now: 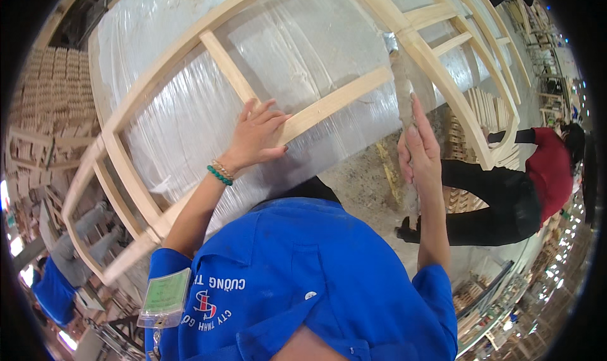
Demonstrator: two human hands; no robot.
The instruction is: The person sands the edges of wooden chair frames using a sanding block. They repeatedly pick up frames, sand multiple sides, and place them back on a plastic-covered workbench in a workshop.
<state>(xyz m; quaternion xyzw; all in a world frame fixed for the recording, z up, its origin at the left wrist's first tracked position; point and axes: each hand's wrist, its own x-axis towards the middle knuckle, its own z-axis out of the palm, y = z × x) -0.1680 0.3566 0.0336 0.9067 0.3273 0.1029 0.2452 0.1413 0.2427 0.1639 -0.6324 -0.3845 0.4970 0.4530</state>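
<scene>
Although the wooden frame (pixel 335 105) looks largely joined, with the left hand (pixel 256 133) spread on it, what remains, and whether the right hand (pixel 422 147) grips anything, is unclear.

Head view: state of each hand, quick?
Left hand: open, fingers spread on the wooden frame.
Right hand: partly curled; cannot tell whether it holds anything.

The plastic (pixel 171 111) is bright, with shiny white streaks. White spots of light glow far left. The round rim goes black and fuzzy.
</scene>
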